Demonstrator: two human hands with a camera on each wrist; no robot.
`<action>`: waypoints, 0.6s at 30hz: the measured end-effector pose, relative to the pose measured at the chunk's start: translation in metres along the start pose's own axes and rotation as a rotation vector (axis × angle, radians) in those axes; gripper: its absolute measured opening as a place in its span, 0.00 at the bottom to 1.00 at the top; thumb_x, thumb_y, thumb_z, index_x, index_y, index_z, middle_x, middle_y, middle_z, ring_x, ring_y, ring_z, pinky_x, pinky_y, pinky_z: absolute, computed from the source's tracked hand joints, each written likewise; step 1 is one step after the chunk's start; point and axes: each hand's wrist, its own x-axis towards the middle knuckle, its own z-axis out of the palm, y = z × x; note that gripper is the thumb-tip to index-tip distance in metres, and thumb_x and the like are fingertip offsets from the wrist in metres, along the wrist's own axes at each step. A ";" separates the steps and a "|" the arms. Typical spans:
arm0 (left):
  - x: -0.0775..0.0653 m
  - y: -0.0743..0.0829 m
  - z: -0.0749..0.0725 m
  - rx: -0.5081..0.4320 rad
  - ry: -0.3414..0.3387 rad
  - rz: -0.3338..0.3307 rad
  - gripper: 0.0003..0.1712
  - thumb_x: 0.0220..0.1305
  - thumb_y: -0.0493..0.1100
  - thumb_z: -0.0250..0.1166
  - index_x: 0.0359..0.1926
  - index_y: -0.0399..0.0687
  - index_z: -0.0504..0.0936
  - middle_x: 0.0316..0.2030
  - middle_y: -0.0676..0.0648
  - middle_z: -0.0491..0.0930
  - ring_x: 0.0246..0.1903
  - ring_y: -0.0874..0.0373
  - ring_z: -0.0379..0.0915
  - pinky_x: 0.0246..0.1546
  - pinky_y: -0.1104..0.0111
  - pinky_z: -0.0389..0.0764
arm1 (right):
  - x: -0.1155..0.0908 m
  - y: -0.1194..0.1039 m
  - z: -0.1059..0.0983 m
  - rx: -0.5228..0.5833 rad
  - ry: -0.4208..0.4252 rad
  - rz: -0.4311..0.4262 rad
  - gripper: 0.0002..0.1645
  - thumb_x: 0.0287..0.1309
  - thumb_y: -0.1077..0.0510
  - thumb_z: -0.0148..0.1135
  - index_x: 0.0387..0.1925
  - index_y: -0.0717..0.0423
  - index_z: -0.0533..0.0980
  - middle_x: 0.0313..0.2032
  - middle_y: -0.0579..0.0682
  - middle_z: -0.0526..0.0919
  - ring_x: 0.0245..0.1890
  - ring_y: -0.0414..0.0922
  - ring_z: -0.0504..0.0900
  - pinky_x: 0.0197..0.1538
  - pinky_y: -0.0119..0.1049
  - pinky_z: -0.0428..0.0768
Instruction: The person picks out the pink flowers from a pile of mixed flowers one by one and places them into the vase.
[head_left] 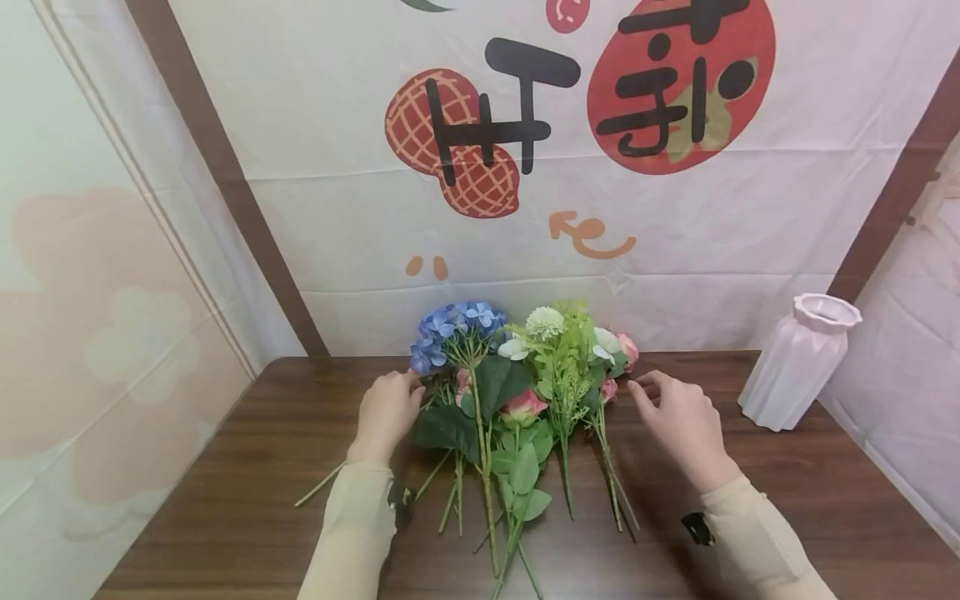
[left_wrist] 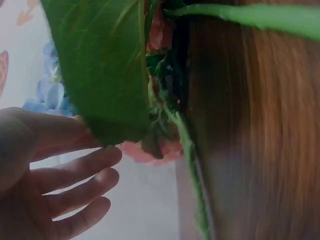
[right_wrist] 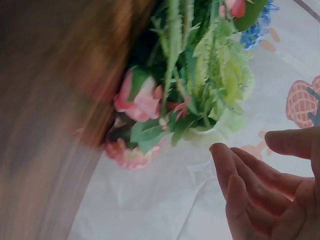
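Observation:
A loose pile of artificial flowers lies on the wooden table between my hands. On its left is a blue hydrangea with dark green leaves. A pink rose rests in the middle, and a white pompom flower with light green foliage lies right of it. My left hand is beside the hydrangea, its relaxed fingers right at a green leaf in the left wrist view. On the other side, my right hand hovers near a pink rosebud, fingers loosely bent with nothing between them.
A white ribbed vase stands at the back right of the brown table. Behind the table hangs a white printed cloth. Stems point toward the front edge, and one thin stem sticks out left under the left forearm.

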 end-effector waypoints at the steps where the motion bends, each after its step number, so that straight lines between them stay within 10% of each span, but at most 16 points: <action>1: 0.002 0.000 0.002 -0.017 -0.018 -0.014 0.08 0.60 0.41 0.64 0.33 0.41 0.85 0.31 0.40 0.84 0.32 0.42 0.79 0.33 0.51 0.78 | 0.002 -0.002 0.000 0.011 -0.009 0.004 0.17 0.63 0.46 0.56 0.41 0.53 0.81 0.33 0.51 0.87 0.25 0.51 0.83 0.20 0.43 0.73; 18: 0.027 0.004 0.035 -0.090 -0.253 -0.144 0.20 0.60 0.47 0.65 0.14 0.46 0.75 0.15 0.50 0.74 0.18 0.54 0.69 0.20 0.63 0.68 | 0.022 -0.028 0.008 0.054 -0.090 0.009 0.18 0.63 0.44 0.55 0.43 0.50 0.81 0.32 0.50 0.87 0.23 0.49 0.81 0.20 0.41 0.72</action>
